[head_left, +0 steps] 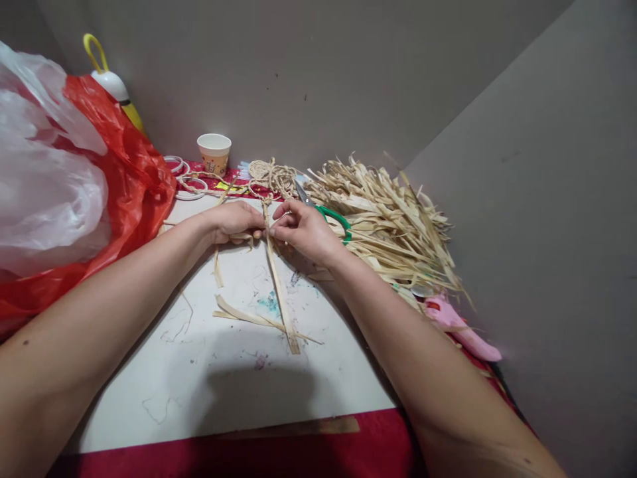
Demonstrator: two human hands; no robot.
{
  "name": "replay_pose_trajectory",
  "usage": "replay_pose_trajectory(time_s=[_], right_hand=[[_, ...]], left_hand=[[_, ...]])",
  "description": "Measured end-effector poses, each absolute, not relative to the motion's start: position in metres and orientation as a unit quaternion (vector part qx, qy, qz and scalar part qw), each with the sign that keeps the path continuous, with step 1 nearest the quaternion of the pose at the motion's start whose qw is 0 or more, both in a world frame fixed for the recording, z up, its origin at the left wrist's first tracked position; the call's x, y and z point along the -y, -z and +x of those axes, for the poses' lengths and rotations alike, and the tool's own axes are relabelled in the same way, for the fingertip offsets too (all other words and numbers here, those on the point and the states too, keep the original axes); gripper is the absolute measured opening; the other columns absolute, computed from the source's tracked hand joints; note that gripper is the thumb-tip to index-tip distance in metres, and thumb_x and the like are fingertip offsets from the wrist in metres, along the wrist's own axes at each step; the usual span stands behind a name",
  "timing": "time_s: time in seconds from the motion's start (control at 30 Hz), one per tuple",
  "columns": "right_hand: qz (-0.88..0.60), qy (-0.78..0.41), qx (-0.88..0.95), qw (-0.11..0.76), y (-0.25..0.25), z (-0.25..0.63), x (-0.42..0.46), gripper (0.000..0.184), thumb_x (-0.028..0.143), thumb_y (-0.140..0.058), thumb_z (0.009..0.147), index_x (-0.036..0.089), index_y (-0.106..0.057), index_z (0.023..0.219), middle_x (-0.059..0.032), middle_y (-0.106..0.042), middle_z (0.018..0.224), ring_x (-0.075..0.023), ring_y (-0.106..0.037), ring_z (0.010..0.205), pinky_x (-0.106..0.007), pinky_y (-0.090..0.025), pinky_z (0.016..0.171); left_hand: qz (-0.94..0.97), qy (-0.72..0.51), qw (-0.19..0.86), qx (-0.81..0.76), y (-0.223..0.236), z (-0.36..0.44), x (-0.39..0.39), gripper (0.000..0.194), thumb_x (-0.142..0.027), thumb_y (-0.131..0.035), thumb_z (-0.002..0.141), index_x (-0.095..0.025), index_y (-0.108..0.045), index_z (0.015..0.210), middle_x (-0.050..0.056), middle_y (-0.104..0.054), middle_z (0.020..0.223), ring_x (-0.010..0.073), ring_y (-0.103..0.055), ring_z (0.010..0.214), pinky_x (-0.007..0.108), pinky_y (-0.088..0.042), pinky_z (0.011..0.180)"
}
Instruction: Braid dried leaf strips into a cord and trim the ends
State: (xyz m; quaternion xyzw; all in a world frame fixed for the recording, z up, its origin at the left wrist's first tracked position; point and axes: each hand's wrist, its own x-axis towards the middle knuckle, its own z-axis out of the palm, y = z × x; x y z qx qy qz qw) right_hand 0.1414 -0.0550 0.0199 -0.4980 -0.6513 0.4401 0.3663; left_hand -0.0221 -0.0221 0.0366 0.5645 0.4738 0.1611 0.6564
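Both hands meet over the far part of a white board point(149, 392). My left hand point(236, 222) is closed, its fingertips pinching a braided cord of dry straw-like strips point(267, 211). Close against it, the thumb and fingers of my right hand point(303, 229) pinch the same cord from the other side. From between the hands a long flat strip point(279, 285) hangs down across the board towards me. Below the left hand another short strip point(217, 269) sticks out. Green-handled scissors point(337, 218) lie just beyond the right hand, partly hidden by it.
A big heap of dry strips point(383, 212) lies at the right. Behind the hands are a coiled braid point(273, 176), a paper cup point(214, 154) and white rings point(192, 189). Plastic bags point(119, 153) crowd the left. A pink tool point(462, 328) lies right; loose strips point(249, 317) lie in front.
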Motion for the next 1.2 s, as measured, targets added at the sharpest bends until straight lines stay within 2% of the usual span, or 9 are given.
replay_pose_trajectory(time_s=[0.1, 0.23, 0.4, 0.5, 0.63, 0.77, 0.87, 1.03, 1.2], right_hand=[[-0.510, -0.402, 0.657, 0.383, -0.014, 0.140, 0.053, 0.023, 0.018, -0.063, 0.067, 0.021, -0.046, 0.082, 0.0066, -0.053, 0.060, -0.0083, -0.046, 0.053, -0.019, -0.034, 0.050], [-0.524, -0.361, 0.664, 0.393, -0.015, 0.140, 0.054, 0.015, 0.025, -0.063, 0.070, 0.019, -0.050, 0.072, 0.0036, -0.051, 0.059, -0.0092, -0.045, 0.054, -0.020, -0.033, 0.049], [-0.555, -0.365, 0.672, 0.329, -0.027, 0.141, 0.062, 0.031, 0.042, -0.061, 0.075, 0.015, -0.057, 0.062, 0.0009, -0.050, 0.054, -0.0085, -0.040, 0.049, -0.022, -0.027, 0.045], [-0.558, -0.311, 0.714, 0.288, -0.027, 0.142, 0.063, 0.026, 0.038, -0.067, 0.071, 0.013, -0.062, 0.064, 0.0011, -0.052, 0.054, -0.0083, -0.040, 0.051, -0.021, -0.026, 0.047], [-0.559, -0.258, 0.743, 0.261, -0.020, 0.142, 0.059, 0.017, 0.028, -0.061, 0.074, 0.014, -0.063, 0.066, 0.0005, -0.055, 0.056, -0.0090, -0.043, 0.054, -0.022, -0.030, 0.051], [-0.576, -0.268, 0.725, 0.264, -0.019, 0.143, 0.058, 0.018, 0.030, -0.059, 0.074, 0.014, -0.062, 0.067, 0.0006, -0.055, 0.057, -0.0091, -0.043, 0.054, -0.022, -0.031, 0.050], [-0.589, -0.285, 0.708, 0.266, -0.020, 0.142, 0.059, 0.023, 0.035, -0.059, 0.074, 0.014, -0.062, 0.067, 0.0003, -0.055, 0.058, -0.0093, -0.044, 0.054, -0.022, -0.030, 0.049], [-0.591, -0.301, 0.697, 0.273, -0.022, 0.139, 0.062, 0.025, 0.037, -0.066, 0.067, 0.013, -0.060, 0.064, 0.0027, -0.049, 0.053, -0.0078, -0.039, 0.051, -0.021, -0.026, 0.047], [-0.562, -0.364, 0.653, 0.355, -0.045, 0.149, 0.066, 0.017, 0.031, -0.065, 0.071, 0.015, -0.058, 0.067, 0.0027, -0.052, 0.054, -0.0068, -0.041, 0.045, -0.021, -0.030, 0.042]], left_hand=[[0.566, -0.159, 0.651, -0.481, -0.037, -0.021, 0.022, 0.033, -0.013, -0.058, 0.079, -0.013, -0.051, 0.047, -0.004, -0.038, 0.034, 0.0015, -0.022, 0.028, 0.018, -0.011, 0.034], [0.559, -0.166, 0.650, -0.488, -0.038, -0.021, 0.023, 0.031, -0.013, -0.058, 0.079, -0.013, -0.053, 0.048, -0.002, -0.043, 0.037, 0.0016, -0.026, 0.029, 0.018, -0.012, 0.035], [0.554, -0.173, 0.650, -0.490, -0.039, -0.021, 0.025, 0.031, -0.012, -0.057, 0.079, -0.013, -0.052, 0.048, -0.003, -0.043, 0.037, 0.0017, -0.025, 0.029, 0.019, -0.012, 0.035], [0.556, -0.176, 0.647, -0.491, -0.038, -0.021, 0.024, 0.033, -0.009, -0.054, 0.078, -0.013, -0.051, 0.046, -0.003, -0.042, 0.036, 0.0022, -0.026, 0.029, 0.019, -0.013, 0.036], [0.564, -0.174, 0.641, -0.491, -0.036, -0.021, 0.022, 0.032, -0.010, -0.055, 0.078, -0.013, -0.051, 0.047, -0.002, -0.044, 0.037, 0.0019, -0.026, 0.029, 0.019, -0.013, 0.036], [0.567, -0.170, 0.639, -0.492, -0.034, -0.021, 0.021, 0.026, -0.012, -0.059, 0.076, -0.013, -0.053, 0.051, -0.001, -0.049, 0.042, 0.0020, -0.030, 0.031, 0.018, -0.014, 0.036], [0.571, -0.163, 0.636, -0.493, -0.035, -0.022, 0.021, 0.027, -0.012, -0.057, 0.078, -0.013, -0.052, 0.052, -0.002, -0.046, 0.040, 0.0018, -0.026, 0.030, 0.019, -0.013, 0.036], [0.574, -0.162, 0.635, -0.492, -0.036, -0.022, 0.022, 0.028, -0.011, -0.055, 0.080, -0.012, -0.052, 0.052, -0.003, -0.046, 0.039, 0.0017, -0.025, 0.030, 0.019, -0.013, 0.036], [0.562, -0.160, 0.648, -0.490, -0.036, -0.022, 0.022, 0.025, -0.014, -0.057, 0.081, -0.012, -0.056, 0.056, -0.002, -0.047, 0.040, 0.0019, -0.025, 0.029, 0.019, -0.012, 0.035]])
